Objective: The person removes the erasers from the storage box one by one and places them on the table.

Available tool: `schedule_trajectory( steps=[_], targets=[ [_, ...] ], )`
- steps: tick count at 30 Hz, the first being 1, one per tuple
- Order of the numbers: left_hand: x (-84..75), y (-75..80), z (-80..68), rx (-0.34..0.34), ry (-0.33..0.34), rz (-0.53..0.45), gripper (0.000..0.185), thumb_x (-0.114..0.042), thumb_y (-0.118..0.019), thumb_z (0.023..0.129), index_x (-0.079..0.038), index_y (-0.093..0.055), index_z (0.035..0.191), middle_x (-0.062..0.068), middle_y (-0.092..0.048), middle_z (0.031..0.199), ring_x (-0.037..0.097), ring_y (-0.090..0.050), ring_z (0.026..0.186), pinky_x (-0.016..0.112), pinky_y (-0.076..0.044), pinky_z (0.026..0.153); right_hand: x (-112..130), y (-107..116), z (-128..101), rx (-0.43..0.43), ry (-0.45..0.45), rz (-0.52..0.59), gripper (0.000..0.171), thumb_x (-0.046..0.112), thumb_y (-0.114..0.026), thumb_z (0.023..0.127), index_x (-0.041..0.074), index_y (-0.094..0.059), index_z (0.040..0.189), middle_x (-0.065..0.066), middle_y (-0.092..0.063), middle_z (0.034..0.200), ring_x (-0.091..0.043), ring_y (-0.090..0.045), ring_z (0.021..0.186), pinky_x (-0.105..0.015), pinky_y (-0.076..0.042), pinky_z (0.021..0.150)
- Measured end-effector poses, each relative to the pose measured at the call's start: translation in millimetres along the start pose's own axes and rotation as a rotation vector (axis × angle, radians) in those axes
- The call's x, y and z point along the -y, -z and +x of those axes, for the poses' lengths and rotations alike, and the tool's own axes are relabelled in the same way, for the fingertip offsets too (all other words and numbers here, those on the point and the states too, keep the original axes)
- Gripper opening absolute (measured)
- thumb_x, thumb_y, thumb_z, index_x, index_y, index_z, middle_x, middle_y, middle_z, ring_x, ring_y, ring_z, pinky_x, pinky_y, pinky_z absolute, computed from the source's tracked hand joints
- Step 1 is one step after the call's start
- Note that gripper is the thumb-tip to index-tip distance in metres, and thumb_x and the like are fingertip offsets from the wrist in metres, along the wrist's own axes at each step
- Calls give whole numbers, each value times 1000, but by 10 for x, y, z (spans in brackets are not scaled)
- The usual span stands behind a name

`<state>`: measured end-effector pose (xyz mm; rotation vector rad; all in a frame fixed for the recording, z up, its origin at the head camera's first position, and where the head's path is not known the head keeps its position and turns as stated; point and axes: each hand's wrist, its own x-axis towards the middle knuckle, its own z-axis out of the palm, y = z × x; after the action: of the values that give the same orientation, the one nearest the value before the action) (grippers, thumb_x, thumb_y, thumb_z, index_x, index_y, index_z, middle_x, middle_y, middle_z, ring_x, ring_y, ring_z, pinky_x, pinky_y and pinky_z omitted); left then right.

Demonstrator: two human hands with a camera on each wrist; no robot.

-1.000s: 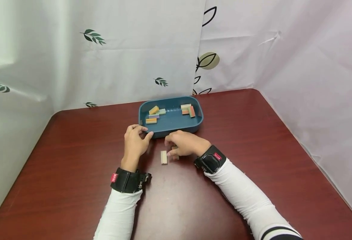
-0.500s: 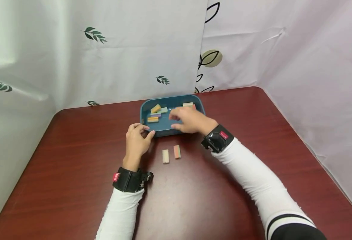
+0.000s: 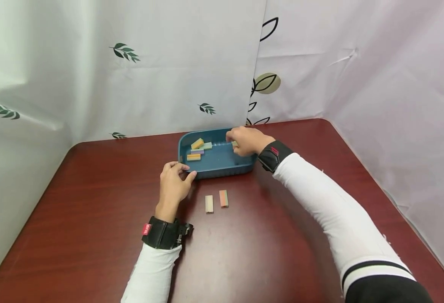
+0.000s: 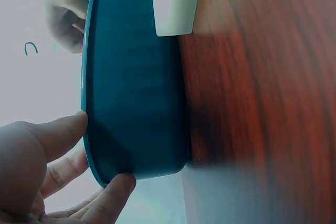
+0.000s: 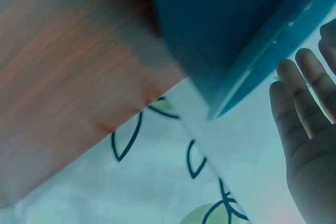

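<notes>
In the head view, my left hand (image 3: 173, 183) holds the near left corner of a blue plastic bin (image 3: 218, 171). The left wrist view shows its thumb (image 4: 71, 129) on the rim and a finger (image 4: 118, 190) against the end wall. My right hand (image 3: 246, 141) reaches into the bin's right side. A pale green block (image 3: 235, 144) shows between its index finger and thumb; whether they touch it is unclear. Other fingers look fairly straight in the right wrist view. Several two-coloured blocks, including a yellow one (image 3: 197, 143) and an orange-striped one (image 3: 193, 157), lie in the bin's left part.
On the red-brown table (image 3: 104, 210), in front of the bin, a cream block (image 3: 209, 204) and a pink-and-green block (image 3: 223, 198) lie side by side. A white curtain (image 3: 161, 75) with leaf prints hangs behind the table.
My right hand has left the pink-and-green block on the table beside the cream one, moved forward over the bin and then right to its right side. The left hand stays at the corner.
</notes>
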<state>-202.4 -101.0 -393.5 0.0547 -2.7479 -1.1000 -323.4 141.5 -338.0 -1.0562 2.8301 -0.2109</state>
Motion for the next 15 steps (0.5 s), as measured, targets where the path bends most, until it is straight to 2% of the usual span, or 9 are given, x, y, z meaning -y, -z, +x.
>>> schedule_trajectory(
  steps=[6, 15],
  targets=[
    [41, 27, -27, -10, 3, -6, 29, -25, -70, 91, -1, -67, 109, 20, -45, 133, 34, -51, 114, 47, -46, 94, -53, -6, 129, 135, -43, -112, 36, 15, -68, 88, 8, -60, 123, -10, -60, 114, -25, -57, 98, -42, -50, 81],
    [14, 21, -25, -4, 1, -20, 28, -24, -70, 91, -2, -68, 108, 18, -46, 132, 32, -52, 112, 45, -47, 92, -158, -32, 250, 228, -122, -242, 49, 10, -73, 82, 11, -57, 128, -10, -59, 119, -25, -57, 100, -46, -52, 79]
  ],
)
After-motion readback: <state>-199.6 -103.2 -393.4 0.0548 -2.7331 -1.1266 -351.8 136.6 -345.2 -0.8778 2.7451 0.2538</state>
